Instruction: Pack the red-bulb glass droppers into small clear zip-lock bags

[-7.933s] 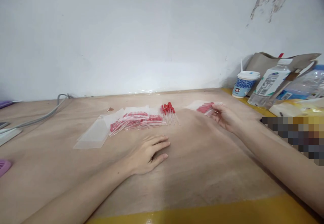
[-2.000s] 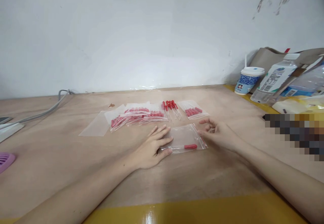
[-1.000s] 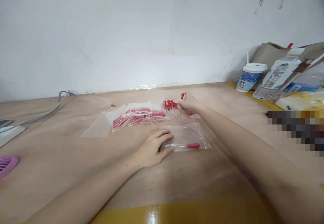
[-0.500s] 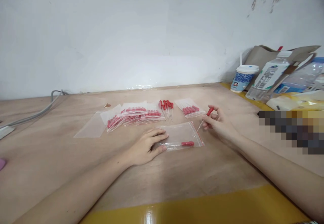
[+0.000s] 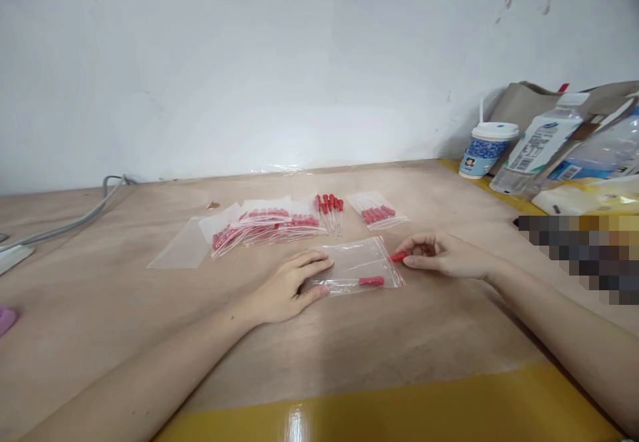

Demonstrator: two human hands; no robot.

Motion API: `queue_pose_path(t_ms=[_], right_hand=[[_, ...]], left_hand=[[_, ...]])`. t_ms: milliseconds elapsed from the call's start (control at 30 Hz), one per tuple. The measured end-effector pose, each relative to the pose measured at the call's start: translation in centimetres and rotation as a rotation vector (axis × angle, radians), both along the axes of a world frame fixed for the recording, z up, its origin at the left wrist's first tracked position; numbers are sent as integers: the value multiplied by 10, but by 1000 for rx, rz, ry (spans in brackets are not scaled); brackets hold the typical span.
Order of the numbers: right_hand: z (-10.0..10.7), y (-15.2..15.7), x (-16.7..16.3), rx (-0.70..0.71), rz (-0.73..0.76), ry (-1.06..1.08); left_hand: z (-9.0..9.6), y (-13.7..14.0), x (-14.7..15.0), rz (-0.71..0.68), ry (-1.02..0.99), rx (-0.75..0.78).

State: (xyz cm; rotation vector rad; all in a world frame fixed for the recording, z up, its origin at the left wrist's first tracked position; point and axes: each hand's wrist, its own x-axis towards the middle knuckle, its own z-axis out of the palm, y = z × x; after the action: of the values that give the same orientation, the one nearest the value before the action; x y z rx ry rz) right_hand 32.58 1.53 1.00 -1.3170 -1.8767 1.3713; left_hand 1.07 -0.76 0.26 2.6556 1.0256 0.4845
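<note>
A clear zip bag lies on the table with one red-bulbed dropper inside, near its lower edge. My left hand rests flat on the bag's left end, fingers stretched out and apart. At the bag's right end, my right hand pinches another dropper by its red bulb. Its thin clear stem points left past the red-lined mouth into the bag. Behind the bag lies a small bunch of loose droppers. To the right of the bunch is a filled bag of droppers.
A pile of filled bags and a flat bag lie left of the loose droppers. A paper cup and a plastic bottle stand at the back right. A grey cable runs along the left.
My right hand has lowered its dropper from a raised slant to nearly flat, and the stem has slid leftward into the bag's mouth. My left hand stays on the bag.
</note>
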Motion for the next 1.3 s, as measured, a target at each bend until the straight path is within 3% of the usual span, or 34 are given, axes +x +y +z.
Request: queue_pose_path(t_ms=[100,233,433,633,733,900,1067,1300], right_hand=[[1,-2,-3,136,92,-96],[-4,-5,-16,249,136,-49],[-9,-7,-33,271,-20,-4],[-5,-6,-32,311,111,33],[-2,1,-23,320,-17,-3],[9,29,-32,478,-332,-117],[18,72,-80,500,-343,-464],[12,121,-128,418,-340,-586]], left_hand=[[1,0,0,1,1,5],[1,0,1,-1,3,8],[1,0,1,-6,-9,19],[0,0,0,-18,-15,-1],[0,1,0,-25,-12,-22],[-1,2,-1,-26,5,-28],[2,1,-1,-34,26,-13],[5,-1,-1,-22,67,-4]])
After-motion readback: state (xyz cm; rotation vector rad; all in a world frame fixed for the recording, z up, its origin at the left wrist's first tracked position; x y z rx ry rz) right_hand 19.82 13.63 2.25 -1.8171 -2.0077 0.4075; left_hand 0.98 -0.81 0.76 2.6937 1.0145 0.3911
